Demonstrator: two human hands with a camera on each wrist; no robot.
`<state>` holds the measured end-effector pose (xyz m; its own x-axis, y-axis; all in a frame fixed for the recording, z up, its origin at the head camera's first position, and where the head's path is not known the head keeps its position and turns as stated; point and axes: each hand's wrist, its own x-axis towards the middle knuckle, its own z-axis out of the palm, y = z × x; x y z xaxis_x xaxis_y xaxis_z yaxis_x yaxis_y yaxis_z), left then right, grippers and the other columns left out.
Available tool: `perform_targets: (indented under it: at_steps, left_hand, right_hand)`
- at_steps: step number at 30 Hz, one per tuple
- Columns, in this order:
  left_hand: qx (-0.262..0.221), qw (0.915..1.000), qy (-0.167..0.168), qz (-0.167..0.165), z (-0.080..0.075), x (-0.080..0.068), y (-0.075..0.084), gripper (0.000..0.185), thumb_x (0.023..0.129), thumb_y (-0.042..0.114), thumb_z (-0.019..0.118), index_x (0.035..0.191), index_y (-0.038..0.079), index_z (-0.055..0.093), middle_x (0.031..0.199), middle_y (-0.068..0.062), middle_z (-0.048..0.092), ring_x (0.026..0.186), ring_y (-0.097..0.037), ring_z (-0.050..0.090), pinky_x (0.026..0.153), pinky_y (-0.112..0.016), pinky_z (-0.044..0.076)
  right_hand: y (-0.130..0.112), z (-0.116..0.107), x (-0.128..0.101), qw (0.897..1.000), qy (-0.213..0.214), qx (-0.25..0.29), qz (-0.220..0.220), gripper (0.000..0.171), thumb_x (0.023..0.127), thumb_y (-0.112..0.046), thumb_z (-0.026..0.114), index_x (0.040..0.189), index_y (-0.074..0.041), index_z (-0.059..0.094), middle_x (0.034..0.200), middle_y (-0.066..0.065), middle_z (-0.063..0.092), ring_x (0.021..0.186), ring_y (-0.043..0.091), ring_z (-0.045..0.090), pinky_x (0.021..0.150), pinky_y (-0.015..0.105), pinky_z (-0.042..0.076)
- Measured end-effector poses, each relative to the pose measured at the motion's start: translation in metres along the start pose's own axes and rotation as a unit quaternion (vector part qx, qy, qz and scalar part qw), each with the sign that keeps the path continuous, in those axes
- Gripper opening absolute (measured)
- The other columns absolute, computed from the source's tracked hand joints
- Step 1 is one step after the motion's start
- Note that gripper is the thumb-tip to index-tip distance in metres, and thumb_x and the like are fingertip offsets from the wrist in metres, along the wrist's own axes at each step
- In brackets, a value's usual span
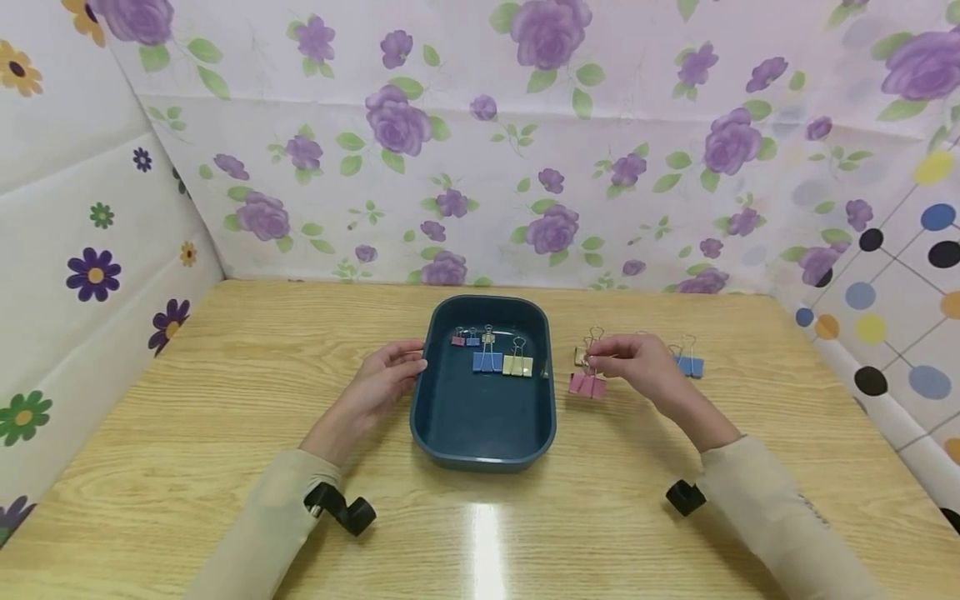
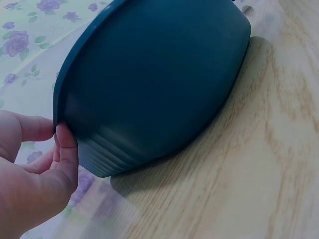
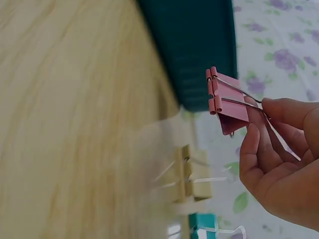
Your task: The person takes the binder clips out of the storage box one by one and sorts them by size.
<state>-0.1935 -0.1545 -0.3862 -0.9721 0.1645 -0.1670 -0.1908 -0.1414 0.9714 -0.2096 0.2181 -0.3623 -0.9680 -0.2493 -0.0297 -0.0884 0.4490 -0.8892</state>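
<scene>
A dark teal tray [image 1: 480, 461] stands on the table between the two hands. The left hand [image 1: 384, 379] pinches its left rim; in the left wrist view the thumb [image 2: 67, 149] lies against the outer wall. Just right of the tray, the right hand [image 1: 648, 367] grips a pink binder clip [image 3: 232, 94] by its wire handles, the clip's body hanging over the table. Inside the tray lie several binder clips, among them a blue one [image 1: 487, 362], a yellow one [image 1: 517, 366] and a small pink one [image 1: 458, 341].
Behind and beside the right hand, a yellow binder clip [image 1: 580, 356] and a blue one [image 1: 691, 366] rest on the wooden table [image 1: 225, 400]. The right wrist view also shows a teal clip [image 3: 202, 221]. Flowered cloth [image 1: 465, 200] hangs along the back.
</scene>
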Motion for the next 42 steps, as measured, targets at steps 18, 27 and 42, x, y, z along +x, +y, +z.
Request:
perform_targets:
  at_steps: [18,27,42]
  left_hand:
    - [0.005,1.0,-0.004,0.004,0.0,0.001,-0.002,0.04,0.097,0.0,0.052,0.135,-0.009,0.041,0.106,-0.006,0.052,0.093,-0.012,0.053,0.079,-0.021,0.047]
    - [0.007,1.0,0.003,0.003,-0.001,0.001,-0.001,0.04,0.097,0.0,0.053,0.135,-0.01,0.04,0.106,-0.006,0.052,0.091,-0.011,0.054,0.079,-0.021,0.047]
    - [0.002,0.9999,0.011,-0.004,0.002,0.0,0.001,0.041,0.096,0.001,0.054,0.134,-0.009,0.041,0.104,-0.006,0.052,0.089,-0.011,0.054,0.077,-0.02,0.047]
  right_hand:
    - [0.025,-0.007,0.011,0.996,-0.043,0.022,0.071,0.029,0.094,-0.012,0.063,0.118,0.006,0.064,0.104,0.012,0.068,0.09,0.021,0.066,0.083,0.039,0.053]
    - [0.022,-0.002,0.013,0.996,-0.059,0.032,0.066,0.029,0.096,-0.011,0.061,0.117,0.009,0.062,0.106,0.015,0.068,0.094,0.023,0.067,0.081,0.039,0.054]
    - [0.013,-0.011,0.01,0.999,-0.033,-0.039,0.018,0.029,0.097,-0.014,0.06,0.12,0.004,0.063,0.109,0.016,0.068,0.104,0.031,0.062,0.085,0.045,0.051]
